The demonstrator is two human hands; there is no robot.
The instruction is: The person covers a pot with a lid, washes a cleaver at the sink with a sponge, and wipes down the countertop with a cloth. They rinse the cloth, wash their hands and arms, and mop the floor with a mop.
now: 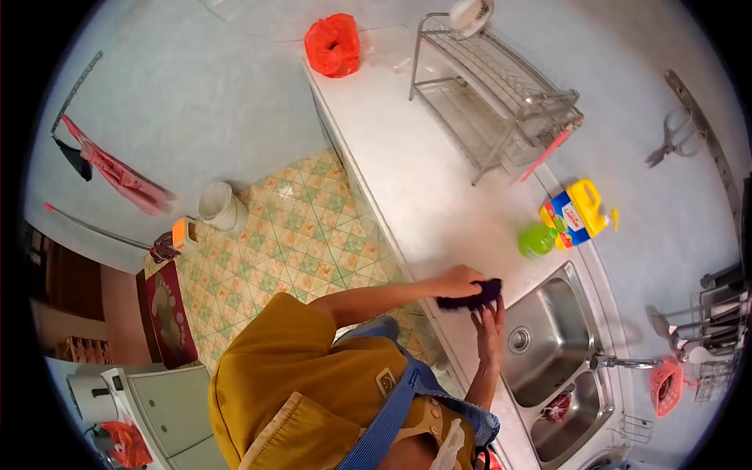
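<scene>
A dark purple, fuzzy-looking cloth (pixel 472 298) is bunched up over the white counter's front edge, close to the sink. My left hand (pixel 460 280) comes in from the left and is closed on the top of it. From below, my right hand (pixel 489 323) has its fingers bent against the cloth's right end, gripping it there. Parts of the fingers are hidden by the cloth.
Right of my hands is a double steel sink (pixel 551 337) with a faucet (pixel 627 363). Beyond stand a green bottle (pixel 536 240), a yellow-and-blue detergent jug (pixel 576 215) and a metal dish rack (pixel 501 86). A red plastic bag (pixel 333 45) sits at the counter's far end.
</scene>
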